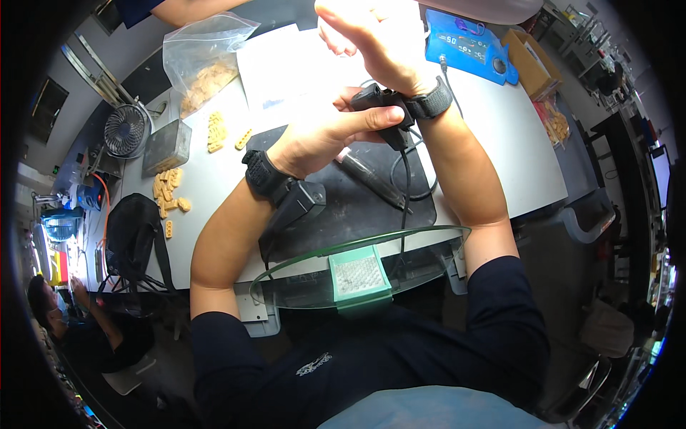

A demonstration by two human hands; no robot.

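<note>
My left hand (332, 136) is closed round a small black module (382, 111), its thumb lying across the front. The module sits against the black strap (430, 100) on my right wrist, and a black cable hangs down from it. My right hand (379, 43) is raised above, its fingers loosely bent and apart with nothing visible in them; glare washes out part of it. A similar black module (304, 202) is fixed to the strap (264, 175) on my left wrist. Below my hands, a dark pen-shaped tool (375, 182) lies on the black mat (343, 214).
Small tan moulded pieces (168, 189) lie at left, near a grey metal block (168, 148), a fan (127, 131) and a bag of pieces (207, 79). A blue control box (468, 46) stands back right. A curved clear shield (300, 279) spans the near edge. Another person (71, 314) sits far left.
</note>
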